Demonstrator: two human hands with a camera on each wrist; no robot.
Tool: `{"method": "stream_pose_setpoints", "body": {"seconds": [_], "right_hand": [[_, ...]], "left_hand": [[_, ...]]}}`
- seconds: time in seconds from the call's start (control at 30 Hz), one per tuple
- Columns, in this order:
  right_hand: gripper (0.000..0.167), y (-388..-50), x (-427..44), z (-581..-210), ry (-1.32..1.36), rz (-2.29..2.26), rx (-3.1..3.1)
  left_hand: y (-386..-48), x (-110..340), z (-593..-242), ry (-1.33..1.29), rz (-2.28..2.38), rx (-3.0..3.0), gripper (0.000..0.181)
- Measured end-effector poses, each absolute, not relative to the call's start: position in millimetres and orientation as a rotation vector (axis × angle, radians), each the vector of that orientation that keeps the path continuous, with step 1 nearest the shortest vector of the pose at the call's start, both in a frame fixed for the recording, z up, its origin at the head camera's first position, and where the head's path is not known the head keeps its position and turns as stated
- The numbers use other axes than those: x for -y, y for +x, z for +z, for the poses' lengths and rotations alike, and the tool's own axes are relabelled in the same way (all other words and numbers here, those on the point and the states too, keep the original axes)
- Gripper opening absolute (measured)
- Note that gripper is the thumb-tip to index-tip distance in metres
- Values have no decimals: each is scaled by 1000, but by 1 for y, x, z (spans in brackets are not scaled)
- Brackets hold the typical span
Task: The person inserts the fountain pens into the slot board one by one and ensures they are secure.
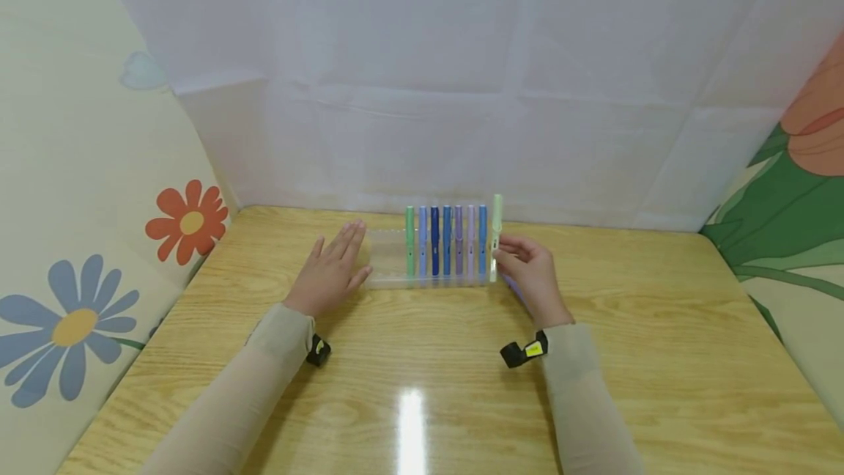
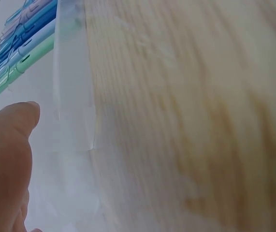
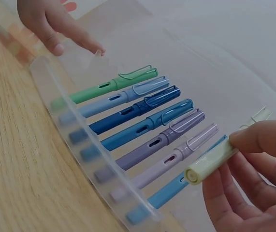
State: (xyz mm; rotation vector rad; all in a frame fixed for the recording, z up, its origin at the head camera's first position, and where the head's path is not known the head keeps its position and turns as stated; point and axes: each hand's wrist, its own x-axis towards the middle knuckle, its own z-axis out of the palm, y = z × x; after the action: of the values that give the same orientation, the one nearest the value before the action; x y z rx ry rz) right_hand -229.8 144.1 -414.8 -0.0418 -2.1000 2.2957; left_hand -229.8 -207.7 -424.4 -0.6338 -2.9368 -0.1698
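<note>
A clear pen stand (image 1: 389, 281) holds a row of several capped pens, from a green pen (image 1: 410, 240) on the left through dark blue (image 3: 138, 111) and purple (image 3: 152, 145) ones to a blue pen (image 1: 483, 240) on the right. My right hand (image 1: 535, 277) pinches a pale green pen (image 3: 210, 162) between thumb and fingers, upright at the stand's right end and a little higher than the row. My left hand (image 1: 331, 270) lies with straight fingers at the stand's left end, beside the part without pens. In the left wrist view its thumb (image 2: 19, 118) points toward the green pen.
A blue-violet object (image 1: 517, 292), partly hidden, lies under my right hand on the wooden table (image 1: 422, 358). Behind the table hangs a white cloth (image 1: 422, 94). Flower-printed cloths (image 1: 72, 167) stand at both sides.
</note>
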Motion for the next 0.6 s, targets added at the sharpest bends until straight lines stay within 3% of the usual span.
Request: {"method": "stream_pose_setpoints", "body": {"seconds": [0.6], "right_hand": [[33,-230,-127,-425,55,2271,2052]], "left_hand": [[-230,207,-425,-635,-167,2941,79]]}}
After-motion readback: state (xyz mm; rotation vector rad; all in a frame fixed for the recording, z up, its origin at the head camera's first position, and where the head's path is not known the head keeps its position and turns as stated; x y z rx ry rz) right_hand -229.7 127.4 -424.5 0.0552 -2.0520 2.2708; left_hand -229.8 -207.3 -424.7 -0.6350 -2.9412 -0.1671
